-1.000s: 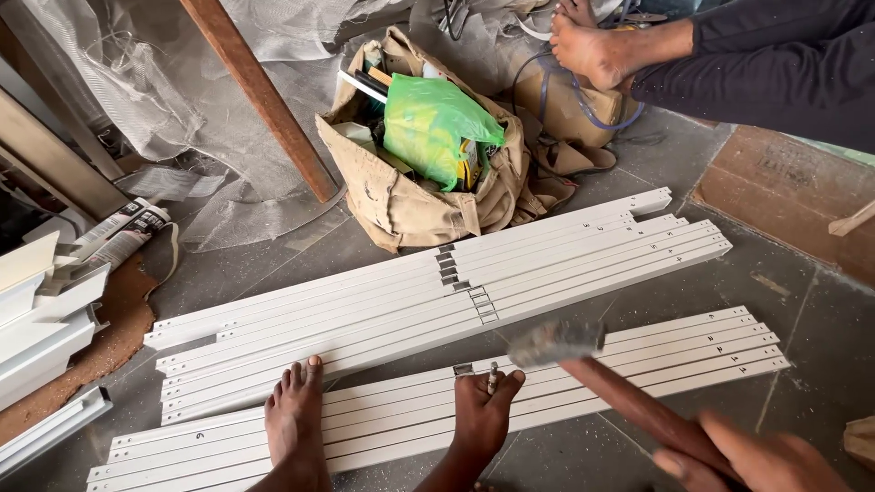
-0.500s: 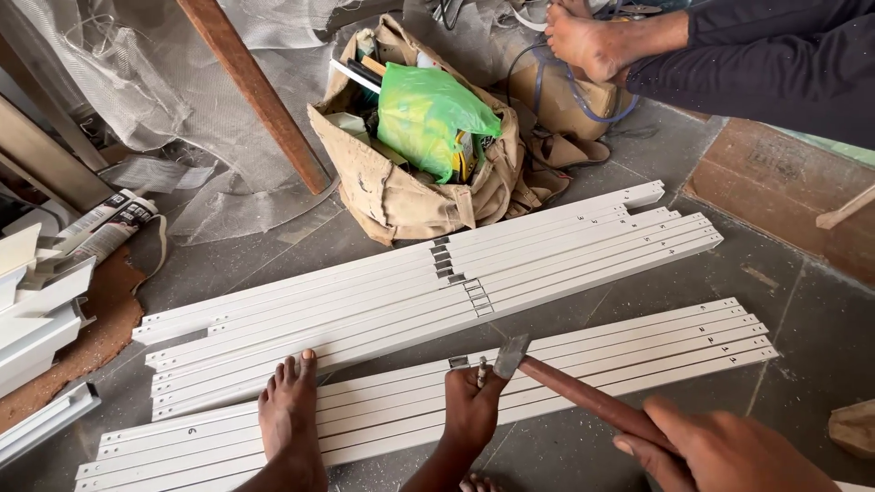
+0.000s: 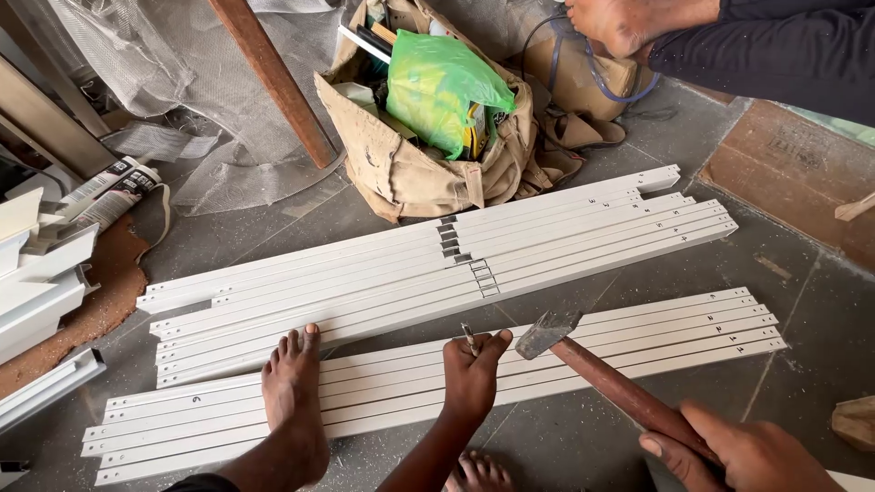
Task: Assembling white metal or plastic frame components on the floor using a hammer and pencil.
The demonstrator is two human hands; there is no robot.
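My left hand pinches a small metal punch upright on the near bundle of white strips. My right hand grips the reddish wooden handle of a hammer. Its grey head hangs just right of the punch, a little apart from it. My bare foot rests on the same bundle, to the left. A second, longer bundle of white strips with notches cut mid-length lies beyond.
A tan tool bag holding a green plastic bag stands behind the strips, beside a slanted wooden post. Another person's hand works at top right. Sealant tubes and white profiles lie left; cardboard right.
The hammer head dropped onto the punch half a second ago and has now drawn back up and to the right. My left hand stays on the punch.
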